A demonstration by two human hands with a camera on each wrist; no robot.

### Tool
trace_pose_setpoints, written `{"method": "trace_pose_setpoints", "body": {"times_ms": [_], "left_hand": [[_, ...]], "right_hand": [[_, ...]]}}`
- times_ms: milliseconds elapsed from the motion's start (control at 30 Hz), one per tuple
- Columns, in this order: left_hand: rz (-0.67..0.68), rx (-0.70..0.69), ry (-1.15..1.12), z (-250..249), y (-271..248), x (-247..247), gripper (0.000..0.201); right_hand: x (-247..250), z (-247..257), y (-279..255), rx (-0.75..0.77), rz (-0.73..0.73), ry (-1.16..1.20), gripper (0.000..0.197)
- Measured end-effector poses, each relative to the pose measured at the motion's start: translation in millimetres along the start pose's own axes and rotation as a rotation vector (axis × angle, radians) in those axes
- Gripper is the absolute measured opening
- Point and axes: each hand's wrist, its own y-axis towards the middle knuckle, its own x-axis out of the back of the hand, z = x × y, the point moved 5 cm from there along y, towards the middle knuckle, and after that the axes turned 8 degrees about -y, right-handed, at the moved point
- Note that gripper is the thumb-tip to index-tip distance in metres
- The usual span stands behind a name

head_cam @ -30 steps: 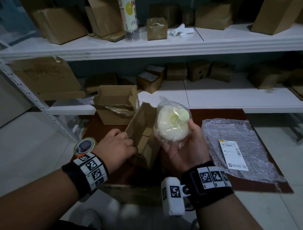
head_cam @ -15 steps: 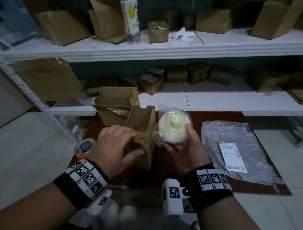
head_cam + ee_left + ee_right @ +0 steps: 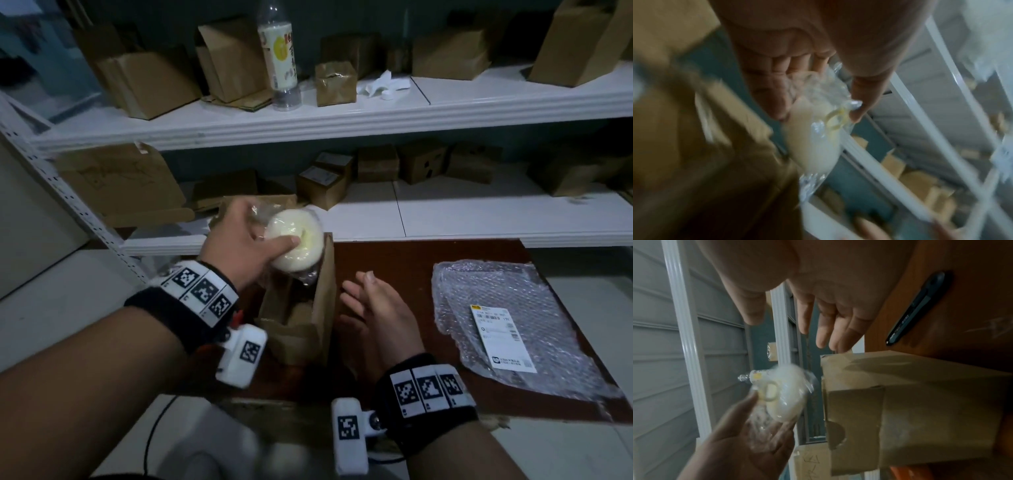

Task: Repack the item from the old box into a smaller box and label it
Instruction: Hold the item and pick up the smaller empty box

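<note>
A round white item in a clear plastic bag hangs just above the open top of a small cardboard box standing on the brown table. My left hand grips the item with thumb in front and fingers behind. The left wrist view shows the fingers curled round the bagged item. My right hand is open with straight fingers, empty, close to the box's right wall. In the right wrist view the item is left of the box. A larger box behind is mostly hidden by my left hand.
A bubble-wrap sheet with a white shipping label lies on the table's right side. A dark pen-like tool lies on the table. White shelves behind hold several cardboard boxes and a plastic bottle.
The bagged item passed from my right hand to my left, which lifted it over the small box. My right hand let go and dropped beside the box.
</note>
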Motion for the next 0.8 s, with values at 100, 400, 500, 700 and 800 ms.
{"method": "trace_pose_setpoints", "body": {"times_ms": [100, 400, 500, 700, 800], "left_hand": [[0.054, -0.035, 0.413, 1.1, 20.9, 1.4, 0.075], [0.430, -0.116, 1.032, 5.2, 29.2, -79.8, 0.042], [0.459, -0.112, 1.058, 8.8, 29.0, -85.3, 0.034], [0.466, -0.131, 1.123, 18.7, 30.9, -79.3, 0.033], [0.447, -0.054, 0.998, 21.0, 28.3, -71.7, 0.028]], "right_hand": [[-5.0, -10.0, -0.3, -0.042, 0.050, -0.028, 0.033], [-18.8, -26.1, -0.5, -0.019, 0.059, -0.151, 0.051], [-16.5, -25.9, 1.4, -0.042, 0.059, -0.130, 0.045], [-5.5, -22.6, 5.0, -0.060, 0.023, -0.018, 0.016], [0.9, -15.6, 4.1, -0.054, 0.007, -0.025, 0.016]]}}
